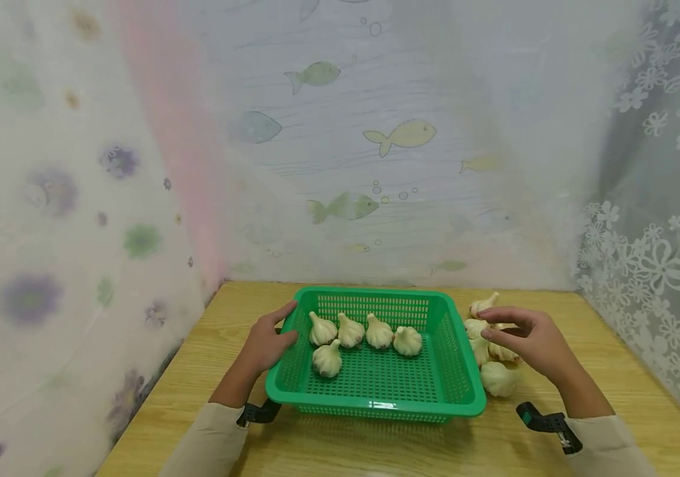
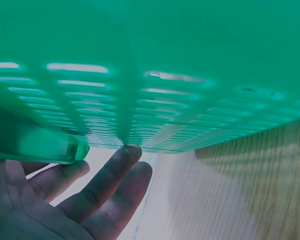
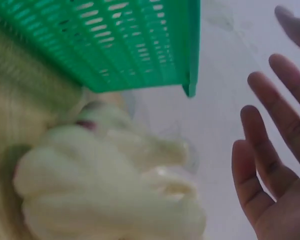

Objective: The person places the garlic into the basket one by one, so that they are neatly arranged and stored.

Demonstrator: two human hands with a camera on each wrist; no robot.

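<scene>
A green plastic basket [image 1: 375, 409] with slotted walls stands on the table, several garlic bulbs [image 1: 349, 331] inside it toward the back and left. My left hand [image 1: 267, 341] is at its left rim, thumb and index fingertips at the edge. In the left wrist view the other fingers [image 2: 97, 187] extend loosely beneath the rim, beside the slotted wall. My right hand [image 1: 529, 338] hovers over a group of garlic bulbs [image 1: 499, 379] right of the basket. The right wrist view shows its fingers [image 3: 275, 107] spread, with nothing between them, apart from the nearby garlic [image 3: 95, 180].
The wooden table [image 1: 191, 377] extends on both sides of the basket. A curtain with fish prints [image 1: 402, 134] hangs behind it, and patterned sheets [image 1: 48, 298] close in the left and right sides. Black straps [image 1: 259, 413] sit on both wrists.
</scene>
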